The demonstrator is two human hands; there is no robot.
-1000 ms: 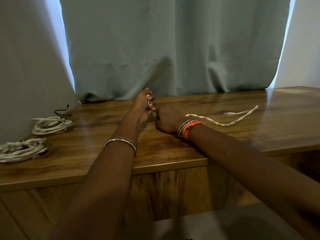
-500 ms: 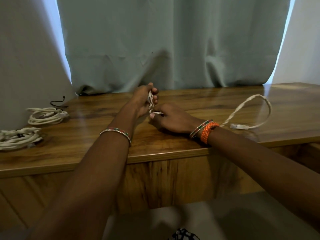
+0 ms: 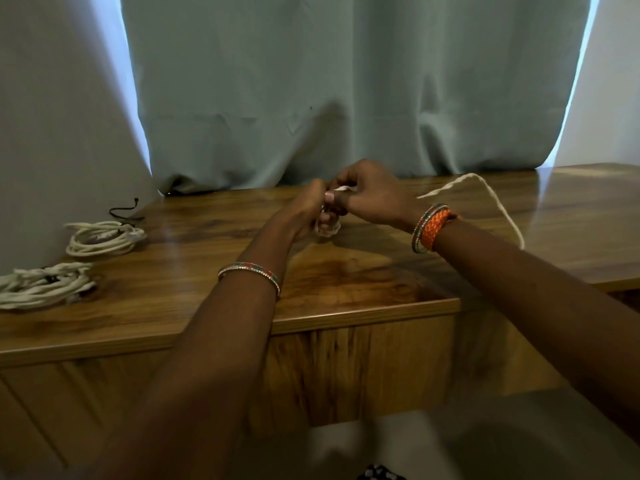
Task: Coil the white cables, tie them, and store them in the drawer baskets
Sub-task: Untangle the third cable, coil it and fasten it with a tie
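White cable (image 3: 498, 202) (blurred) in both hands' (image 3: 374, 199) grip.

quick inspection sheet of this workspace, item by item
surface: glossy wooden tabletop, bare at centre
job's things: white cable half coiled between the hands, its tail looping to the right; two coiled bundles at left
clutter: black cord near the wall
grippers: left hand and right hand both grip the cable
cables: only those above
surroundings: grey-green curtain behind; drawer baskets not seen
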